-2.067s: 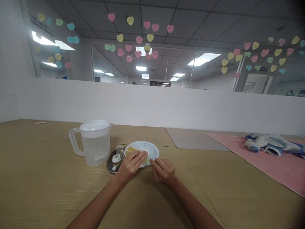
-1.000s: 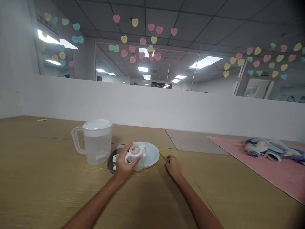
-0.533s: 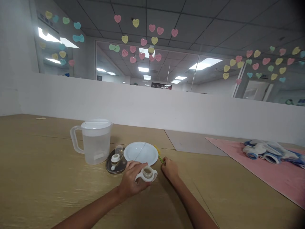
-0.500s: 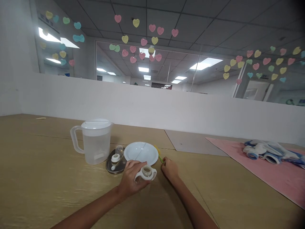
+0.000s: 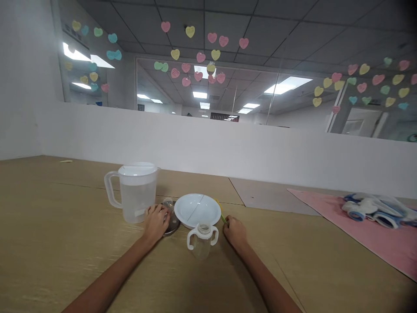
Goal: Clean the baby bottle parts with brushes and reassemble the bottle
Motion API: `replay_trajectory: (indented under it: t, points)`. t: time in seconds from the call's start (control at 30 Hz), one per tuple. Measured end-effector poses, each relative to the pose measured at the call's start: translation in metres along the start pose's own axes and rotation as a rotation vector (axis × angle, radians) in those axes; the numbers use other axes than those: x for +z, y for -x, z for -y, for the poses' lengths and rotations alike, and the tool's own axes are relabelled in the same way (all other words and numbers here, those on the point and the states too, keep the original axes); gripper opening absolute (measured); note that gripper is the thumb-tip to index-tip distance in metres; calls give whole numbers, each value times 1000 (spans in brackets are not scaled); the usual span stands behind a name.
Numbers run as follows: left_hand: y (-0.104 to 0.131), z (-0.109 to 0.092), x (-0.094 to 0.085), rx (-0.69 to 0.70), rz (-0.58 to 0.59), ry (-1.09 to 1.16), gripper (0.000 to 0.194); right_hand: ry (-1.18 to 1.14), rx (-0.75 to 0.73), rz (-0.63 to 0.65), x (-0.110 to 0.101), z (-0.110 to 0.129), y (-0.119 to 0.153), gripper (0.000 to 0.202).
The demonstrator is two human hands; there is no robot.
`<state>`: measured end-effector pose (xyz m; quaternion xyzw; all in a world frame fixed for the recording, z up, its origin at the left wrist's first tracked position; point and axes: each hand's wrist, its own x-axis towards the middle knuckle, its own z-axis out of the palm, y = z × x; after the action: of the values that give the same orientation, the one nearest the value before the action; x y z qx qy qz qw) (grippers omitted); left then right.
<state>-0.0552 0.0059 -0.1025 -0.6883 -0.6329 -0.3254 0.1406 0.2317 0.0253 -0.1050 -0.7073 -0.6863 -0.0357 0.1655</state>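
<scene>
A clear baby bottle point(image 5: 202, 248) with a white two-handled collar stands upright and uncapped in front of the white bowl point(image 5: 185, 208). My left hand point(image 5: 156, 221) lies over the dark metal tray point(image 5: 175, 224), its fingers curled down and hiding what is under them. Behind those fingers a clear dome-shaped cap point(image 5: 168, 202) shows in part. My right hand point(image 5: 235, 231) rests on the table to the right of the bottle, fingers closed on a thin green-and-yellow stick point(image 5: 223, 214). The stick's yellow end reaches behind the bowl's right rim.
A lidded translucent pitcher point(image 5: 138, 195) stands left of the tray, close to my left hand. White-and-blue items point(image 5: 371, 211) in clear plastic lie on a pink cloth point(image 5: 352, 230) at the right. A white wall point(image 5: 208, 148) with glass above borders the table's back.
My left hand has let go of the bottle, which now stands on the table, and has moved left onto the tray. My right hand keeps its hold on the stick. The view has shifted slightly left.
</scene>
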Motion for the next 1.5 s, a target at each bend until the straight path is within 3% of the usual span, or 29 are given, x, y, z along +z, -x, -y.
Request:
replay_trajectory:
  t: [0.27,0.77,0.9,1.1,1.23,1.33,1.43,1.5]
  points:
    - [-21,-10,8,-19,210,-245,22,22,-9,4,2,0,0,21]
    - [-23,-13,9,-40,217,-184,21,3,-20,3,1,2,2,24]
    - [-29,-10,-4,-66,165,-125,17,-22,-17,-10,1,2,3,25]
    - [-43,5,-42,-131,134,60,16,-45,-10,-10,3,1,4,25]
    - [-51,-5,-54,-100,70,262,13,-126,33,-66,1,1,1,27]
    - [-48,-22,-47,-59,39,409,18,-211,77,-142,-2,0,-1,27]
    - [-34,-37,-29,23,17,597,18,-285,94,-197,-5,-1,-2,27]
    - [-22,-42,-16,74,9,603,17,-318,84,-216,-5,-2,-2,26]
